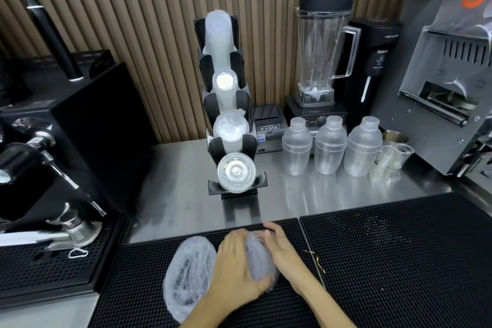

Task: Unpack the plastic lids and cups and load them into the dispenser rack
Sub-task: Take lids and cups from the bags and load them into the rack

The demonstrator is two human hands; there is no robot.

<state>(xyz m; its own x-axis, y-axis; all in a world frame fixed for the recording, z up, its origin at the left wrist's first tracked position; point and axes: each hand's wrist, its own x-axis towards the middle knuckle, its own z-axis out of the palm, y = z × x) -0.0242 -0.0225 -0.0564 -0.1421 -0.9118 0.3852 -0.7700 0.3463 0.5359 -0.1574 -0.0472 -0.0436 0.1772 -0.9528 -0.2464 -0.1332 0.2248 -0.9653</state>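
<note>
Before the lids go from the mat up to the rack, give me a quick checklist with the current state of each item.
1. Lid stack held on both sides: ok, left hand and right hand grip it.
2. Stack free of plastic bag: cannot tell, the bag lies crumpled just left of it, partly under the left hand.
3. Dispenser rack upright on the counter: ok.
4. Free room in the rack's bottom slot: not ok, ribbed lids show at its front.
5. Path from mat to rack clear: ok, only bare steel counter between.
6. Shaker bottles out of the way: ok, to the right of the rack.
</note>
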